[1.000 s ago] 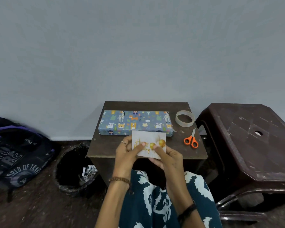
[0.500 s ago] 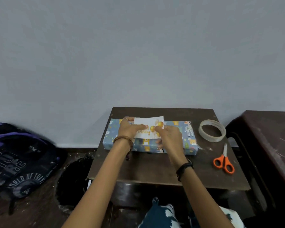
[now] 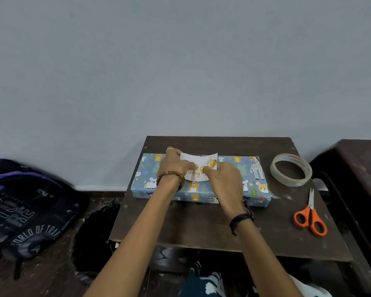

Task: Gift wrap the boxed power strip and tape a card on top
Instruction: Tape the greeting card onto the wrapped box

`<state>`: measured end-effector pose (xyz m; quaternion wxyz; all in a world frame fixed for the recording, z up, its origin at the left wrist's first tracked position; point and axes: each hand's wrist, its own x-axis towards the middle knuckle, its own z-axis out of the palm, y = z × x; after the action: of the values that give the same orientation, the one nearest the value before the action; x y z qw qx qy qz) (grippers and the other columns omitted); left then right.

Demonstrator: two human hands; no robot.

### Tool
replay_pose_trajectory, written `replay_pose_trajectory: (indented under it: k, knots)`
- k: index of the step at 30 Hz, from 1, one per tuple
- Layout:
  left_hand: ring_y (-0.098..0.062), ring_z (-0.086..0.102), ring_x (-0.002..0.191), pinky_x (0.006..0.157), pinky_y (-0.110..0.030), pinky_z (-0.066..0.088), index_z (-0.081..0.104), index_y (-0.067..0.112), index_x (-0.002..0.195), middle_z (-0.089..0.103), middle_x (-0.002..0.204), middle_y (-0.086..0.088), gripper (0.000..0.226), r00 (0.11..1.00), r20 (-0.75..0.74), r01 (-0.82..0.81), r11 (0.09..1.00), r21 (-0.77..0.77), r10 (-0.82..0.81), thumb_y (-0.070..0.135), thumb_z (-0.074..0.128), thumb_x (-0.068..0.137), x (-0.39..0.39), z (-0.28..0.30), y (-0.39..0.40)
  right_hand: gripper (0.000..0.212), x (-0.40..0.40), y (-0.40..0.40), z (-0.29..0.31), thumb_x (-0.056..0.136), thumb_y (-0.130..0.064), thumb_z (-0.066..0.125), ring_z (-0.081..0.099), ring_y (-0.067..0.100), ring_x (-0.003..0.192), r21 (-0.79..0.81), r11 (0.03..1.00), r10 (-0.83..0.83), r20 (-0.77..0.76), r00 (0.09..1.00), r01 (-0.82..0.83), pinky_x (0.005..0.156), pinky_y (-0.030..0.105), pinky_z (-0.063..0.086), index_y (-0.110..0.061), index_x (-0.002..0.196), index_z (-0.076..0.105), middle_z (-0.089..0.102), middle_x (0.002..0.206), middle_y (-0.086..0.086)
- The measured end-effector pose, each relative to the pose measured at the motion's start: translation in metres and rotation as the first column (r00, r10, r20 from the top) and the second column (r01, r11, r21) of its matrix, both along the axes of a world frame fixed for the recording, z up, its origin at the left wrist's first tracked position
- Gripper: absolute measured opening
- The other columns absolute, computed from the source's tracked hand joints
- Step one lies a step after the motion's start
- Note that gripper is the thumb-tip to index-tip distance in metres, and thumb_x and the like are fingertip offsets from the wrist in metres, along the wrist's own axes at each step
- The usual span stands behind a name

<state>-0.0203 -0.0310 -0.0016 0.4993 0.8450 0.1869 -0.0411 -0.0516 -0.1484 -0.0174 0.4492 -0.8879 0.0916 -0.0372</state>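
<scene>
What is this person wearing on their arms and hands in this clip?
Both forearms are bare, no sleeves. The left hand has a thin silver ring and a brown wooden bead bracelet at the wrist. The right hand has a black cord band at the wrist.

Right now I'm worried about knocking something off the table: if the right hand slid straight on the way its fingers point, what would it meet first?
The right hand points up-left across the card, so it would likely meet the left hand first; depth is unclear.

A plain room in a home: bare grey wall [image 3: 180, 71], small dark table [image 3: 223, 228], backpack [image 3: 24, 211] on the floor [image 3: 51, 275].
</scene>
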Motion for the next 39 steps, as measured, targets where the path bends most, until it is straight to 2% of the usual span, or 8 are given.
replay_pose_trajectory:
  k: [5, 11, 17, 22, 27, 30, 33, 39]
  knots:
    - [-0.033, 0.054, 0.109, 0.094, -0.040, 0.044, 0.037, 0.008, 0.114, 0.053, 0.112, -0.014, 0.056, 0.998, 0.025, -0.049, 0.997, -0.057, 0.050, 0.008, 0.075, 0.073, -0.008, -0.002, -0.006, 0.043, -0.002, 0.003, -0.005, 0.086, -0.026, 0.057, 0.028, 0.017, 0.051, 0.003, 1.000, 0.004, 0.030, 1.000, -0.004, 0.045, 0.030, 0.014, -0.014, 0.058, 0.027, 0.029, 0.055, 0.000]
    - [-0.035, 0.059, 0.093, 0.086, -0.041, 0.047, 0.022, 0.017, 0.117, 0.058, 0.099, -0.016, 0.065, 0.987, 0.129, -0.093, 0.995, -0.020, 0.095, 0.005, 0.069, 0.074, -0.021, -0.011, -0.014, 0.022, 0.002, 0.000, -0.007, 0.083, -0.024, 0.062, 0.062, 0.030, 0.069, 0.069, 0.997, 0.032, 0.042, 0.999, -0.035, 0.060, 0.043, 0.054, -0.011, 0.084, 0.044, 0.058, 0.077, 0.010]
    - [-0.031, 0.054, 0.072, 0.070, -0.037, 0.042, 0.017, 0.020, 0.137, 0.048, 0.066, -0.003, 0.080, 0.977, 0.191, -0.109, 0.992, 0.058, 0.097, 0.002, 0.066, 0.076, -0.023, -0.014, -0.019, 0.024, 0.000, -0.006, -0.009, 0.088, -0.028, 0.060, 0.057, 0.026, 0.080, -0.060, 0.995, 0.083, 0.103, 0.991, -0.077, 0.061, 0.032, 0.039, -0.008, 0.099, 0.053, 0.060, 0.085, 0.008]
    - [-0.030, 0.049, 0.107, 0.084, -0.039, 0.043, 0.026, 0.019, 0.138, 0.038, 0.127, -0.014, 0.084, 0.968, 0.239, -0.111, 0.987, 0.115, 0.081, 0.004, 0.074, 0.071, -0.018, -0.013, -0.017, 0.039, 0.003, -0.005, -0.016, 0.089, -0.037, 0.057, 0.060, 0.029, 0.096, -0.152, 0.988, 0.052, 0.135, 0.989, -0.031, 0.068, 0.032, 0.041, -0.012, 0.120, 0.054, 0.066, 0.101, 0.009]
    - [-0.020, 0.031, 0.123, 0.097, -0.037, 0.022, 0.060, 0.032, 0.111, 0.036, 0.134, 0.002, 0.024, 0.981, 0.193, -0.062, 0.890, 0.452, -0.030, 0.032, 0.057, 0.087, -0.028, -0.023, -0.017, 0.063, -0.004, -0.015, -0.006, 0.090, -0.054, 0.047, 0.062, 0.023, 0.096, -0.469, 0.882, 0.022, 0.120, 0.992, 0.037, 0.067, 0.030, 0.039, -0.024, 0.143, 0.032, 0.067, 0.102, 0.005]
    - [-0.014, 0.022, 0.134, 0.107, -0.050, 0.006, 0.064, 0.037, 0.108, 0.037, 0.140, 0.009, 0.024, 0.977, 0.196, -0.036, 0.848, 0.528, -0.080, 0.042, 0.048, 0.092, -0.037, -0.033, -0.012, 0.052, -0.011, -0.013, -0.010, 0.090, -0.046, 0.053, 0.062, 0.025, 0.093, -0.477, 0.878, 0.093, 0.252, 0.963, 0.040, 0.061, 0.031, 0.040, -0.021, 0.135, 0.043, 0.064, 0.103, 0.006]
    - [-0.016, 0.004, 0.144, 0.106, -0.060, -0.013, 0.056, 0.041, 0.121, 0.021, 0.153, 0.009, 0.033, 0.980, 0.121, 0.076, 0.851, 0.519, -0.161, 0.048, 0.036, 0.095, -0.044, -0.034, -0.007, 0.031, -0.018, -0.009, -0.020, 0.076, -0.023, 0.075, 0.055, 0.021, 0.059, -0.561, 0.817, 0.163, 0.449, 0.878, 0.135, 0.045, 0.024, 0.027, -0.016, 0.104, 0.064, 0.058, 0.077, 0.005]
    - [-0.016, -0.007, 0.145, 0.107, -0.061, -0.015, 0.054, 0.033, 0.123, 0.006, 0.157, 0.011, 0.040, 0.976, -0.025, 0.198, 0.836, 0.512, -0.216, 0.050, 0.032, 0.096, -0.043, -0.028, -0.003, 0.022, -0.030, 0.001, -0.017, 0.063, -0.003, 0.076, 0.049, 0.024, 0.061, -0.636, 0.758, 0.171, 0.405, 0.898, 0.142, 0.052, 0.029, 0.030, -0.016, 0.080, 0.072, 0.051, 0.071, 0.006]
